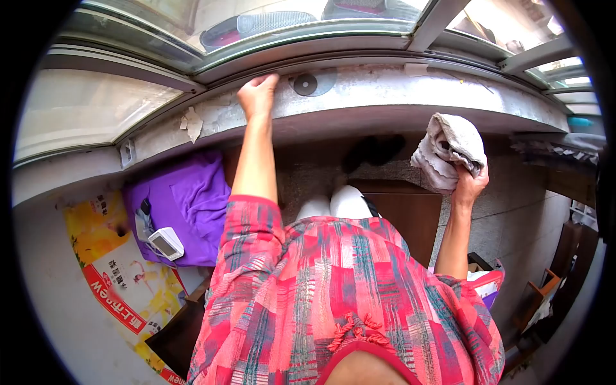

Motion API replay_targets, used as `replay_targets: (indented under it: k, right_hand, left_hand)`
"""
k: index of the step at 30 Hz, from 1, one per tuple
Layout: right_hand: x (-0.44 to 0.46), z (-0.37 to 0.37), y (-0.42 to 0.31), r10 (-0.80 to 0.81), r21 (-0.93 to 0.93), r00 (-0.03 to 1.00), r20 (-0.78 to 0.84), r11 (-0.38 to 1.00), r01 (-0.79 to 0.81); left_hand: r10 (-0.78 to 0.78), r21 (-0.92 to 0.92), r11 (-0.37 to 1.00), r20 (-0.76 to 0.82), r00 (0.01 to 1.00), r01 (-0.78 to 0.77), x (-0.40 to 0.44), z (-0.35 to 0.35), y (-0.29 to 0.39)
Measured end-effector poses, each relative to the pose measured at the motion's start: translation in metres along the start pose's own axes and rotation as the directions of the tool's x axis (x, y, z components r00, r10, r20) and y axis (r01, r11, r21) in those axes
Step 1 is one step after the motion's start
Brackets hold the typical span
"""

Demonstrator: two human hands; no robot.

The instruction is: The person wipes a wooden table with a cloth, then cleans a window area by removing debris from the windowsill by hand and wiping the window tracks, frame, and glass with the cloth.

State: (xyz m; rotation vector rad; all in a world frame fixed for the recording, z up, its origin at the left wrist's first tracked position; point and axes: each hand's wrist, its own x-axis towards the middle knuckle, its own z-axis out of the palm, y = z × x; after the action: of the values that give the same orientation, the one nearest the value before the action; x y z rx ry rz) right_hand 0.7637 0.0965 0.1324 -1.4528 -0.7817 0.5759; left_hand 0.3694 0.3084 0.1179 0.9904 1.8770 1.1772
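Note:
My right hand [471,185] grips a bunched, greyish-white cloth [452,144], held up in front of the window sill on the right. My left hand [258,96] is raised over the sill [372,90] with its fingers curled together; whether something small is between them I cannot make out. Just right of that hand, a disc [305,84] with a dark centre lies flat on the sill. The sliding window frame [308,48] runs behind both.
Torn paper [192,124] sticks to the sill at left. Below it, a white device with a screen [166,244] rests on purple fabric [199,199]. A brown wooden surface [404,218] stands before me. Shoes [276,24] show beyond the glass.

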Motion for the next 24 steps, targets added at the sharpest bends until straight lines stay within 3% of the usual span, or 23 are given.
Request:
replay_targets:
  k: [3, 7, 9, 12, 17, 24]
  right_hand:
    - [-0.005, -0.009, -0.011, -0.044, 0.000, 0.997, -0.059, 0.999, 0.044]
    - [-0.015, -0.034, -0.032, -0.091, -0.092, 0.982, -0.166, 0.993, 0.076]
    - [-0.028, -0.051, -0.054, -0.082, -0.154, 0.956, -0.282, 0.987, 0.039]
    - [-0.040, -0.061, -0.075, -0.122, -0.144, 0.942, -0.314, 0.986, 0.079]
    - [-0.070, -0.073, -0.085, -0.103, -0.135, 0.925, -0.366, 0.989, 0.057]
    - [-0.101, -0.074, -0.095, -0.125, -0.180, 0.889, -0.441, 0.982, 0.049]
  left_hand:
    - [-0.099, -0.482, 0.849, 0.256, 0.962, 0.216, -0.002, -0.057, -0.004]
    - [-0.049, -0.616, 0.674, 0.513, 0.857, 0.408, -0.023, -0.119, -0.024]
    - [-0.179, -0.493, 0.716, 0.554, 0.813, 0.494, -0.042, -0.134, -0.051]
    - [-0.191, -0.384, 0.769, 0.625, 0.757, 0.511, -0.059, -0.131, -0.088]
    - [-0.260, -0.281, 0.751, 0.706, 0.659, 0.598, -0.085, -0.106, -0.091]
    - [-0.187, -0.183, 0.782, 0.843, 0.505, 0.595, -0.089, -0.082, -0.075]
